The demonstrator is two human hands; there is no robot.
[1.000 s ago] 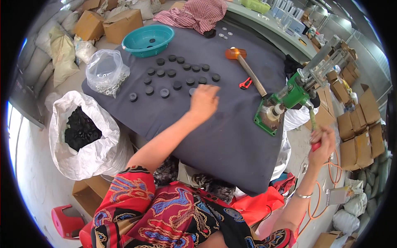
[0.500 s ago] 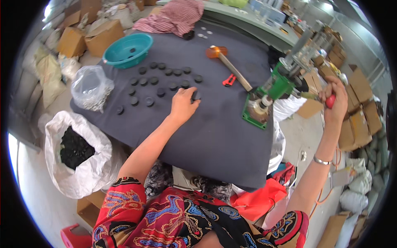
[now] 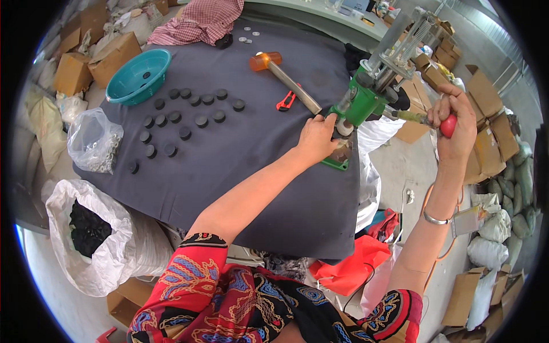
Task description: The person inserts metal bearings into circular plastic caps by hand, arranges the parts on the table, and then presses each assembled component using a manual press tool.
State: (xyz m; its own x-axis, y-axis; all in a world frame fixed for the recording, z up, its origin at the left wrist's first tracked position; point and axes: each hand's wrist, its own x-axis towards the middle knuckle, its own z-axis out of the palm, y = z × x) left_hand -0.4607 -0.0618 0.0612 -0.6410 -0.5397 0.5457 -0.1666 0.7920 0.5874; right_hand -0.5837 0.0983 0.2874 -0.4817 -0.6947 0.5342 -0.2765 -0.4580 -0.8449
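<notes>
My left hand [image 3: 318,139] reaches to the base of a green hand press [image 3: 365,97], fingers pinched beside its white round die [image 3: 344,127]. A small black cap picked up from the cloth appears to be in these fingers, mostly hidden by them now. My right hand [image 3: 456,121] is wrapped round the red ball knob [image 3: 448,125] at the end of the press lever [image 3: 413,116], held out to the right. Several black caps [image 3: 185,133] lie in loose rows on the dark grey cloth [image 3: 246,166], left of my left arm.
A mallet [image 3: 294,87] with an orange head and a red cutter [image 3: 285,101] lie left of the press. Farther left are a teal basin [image 3: 164,59], a clear bag of small metal pieces [image 3: 97,143] and a white sack [image 3: 123,228] of black pieces. Boxes [image 3: 480,108] stand at right.
My left hand has moved right, from the black caps to the press base, taking one cap from the cloth. My right hand stays on the lever knob. The whole view has shifted.
</notes>
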